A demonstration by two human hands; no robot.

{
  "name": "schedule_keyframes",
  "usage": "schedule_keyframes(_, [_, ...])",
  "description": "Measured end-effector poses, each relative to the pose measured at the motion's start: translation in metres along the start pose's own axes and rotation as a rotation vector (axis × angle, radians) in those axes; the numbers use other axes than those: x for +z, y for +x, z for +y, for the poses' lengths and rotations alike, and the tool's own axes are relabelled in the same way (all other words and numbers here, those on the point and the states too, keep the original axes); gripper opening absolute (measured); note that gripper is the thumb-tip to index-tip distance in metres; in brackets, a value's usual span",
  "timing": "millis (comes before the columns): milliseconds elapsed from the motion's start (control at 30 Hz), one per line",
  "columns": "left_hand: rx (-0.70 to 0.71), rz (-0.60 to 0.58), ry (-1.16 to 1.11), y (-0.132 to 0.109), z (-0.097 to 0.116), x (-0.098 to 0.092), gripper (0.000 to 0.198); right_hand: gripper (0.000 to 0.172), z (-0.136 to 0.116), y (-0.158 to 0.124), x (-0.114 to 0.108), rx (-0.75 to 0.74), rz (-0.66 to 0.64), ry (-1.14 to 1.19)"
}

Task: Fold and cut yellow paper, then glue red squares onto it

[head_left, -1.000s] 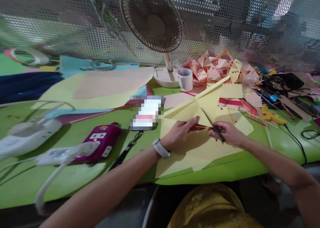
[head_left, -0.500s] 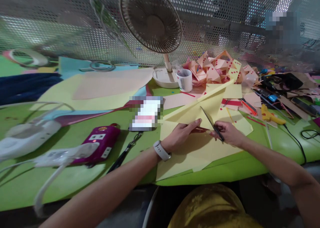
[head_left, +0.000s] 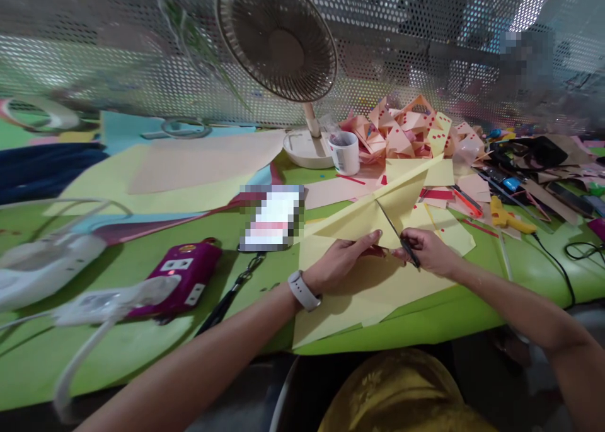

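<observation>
My right hand [head_left: 425, 249] is closed around the handles of dark scissors [head_left: 388, 219]. Their blades lie across a raised sheet of yellow paper [head_left: 363, 219], which stands up at an angle from the table. With thumb on top and fingers underneath, my left hand [head_left: 343, 262] pinches the near edge of that sheet, just left of the scissors. Below both hands, more yellow paper [head_left: 340, 312] lies flat on the green tabletop. The fingertips of my left hand are partly hidden under the sheet.
A phone [head_left: 274, 217] lies left of the paper, near a purple power box [head_left: 184, 277] with cords. Behind stand a white mug [head_left: 345, 154], a fan [head_left: 283, 44] and a heap of folded pink paper [head_left: 401, 129]. A yellow glue gun [head_left: 510, 216] and red cutter [head_left: 467, 203] lie right.
The view has shifted slightly, so things sit a little further left. Both hands keep their hold on the paper and scissors, and the scissor blades look closer together.
</observation>
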State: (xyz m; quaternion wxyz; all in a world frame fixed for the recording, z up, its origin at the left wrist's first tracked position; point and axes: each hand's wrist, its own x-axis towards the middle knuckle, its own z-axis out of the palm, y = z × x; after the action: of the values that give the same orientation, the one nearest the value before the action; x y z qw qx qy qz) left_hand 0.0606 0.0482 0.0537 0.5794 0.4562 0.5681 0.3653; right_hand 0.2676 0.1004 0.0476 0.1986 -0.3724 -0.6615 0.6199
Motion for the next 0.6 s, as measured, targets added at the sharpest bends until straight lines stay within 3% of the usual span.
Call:
schedule_keyframes(367, [-0.04, 0.011, 0.062, -0.0004, 0.0003, -0.0008, 0.05, 0.051, -0.0087, -0.0035, 0.0019, -0.002, -0.006, -0.014])
schedule_keyframes(600, [0.024, -0.011, 0.07, -0.0001, -0.0003, -0.0018, 0.047, 0.048, -0.0083, -0.0026, -0.0009, 0.011, -0.008, -0.041])
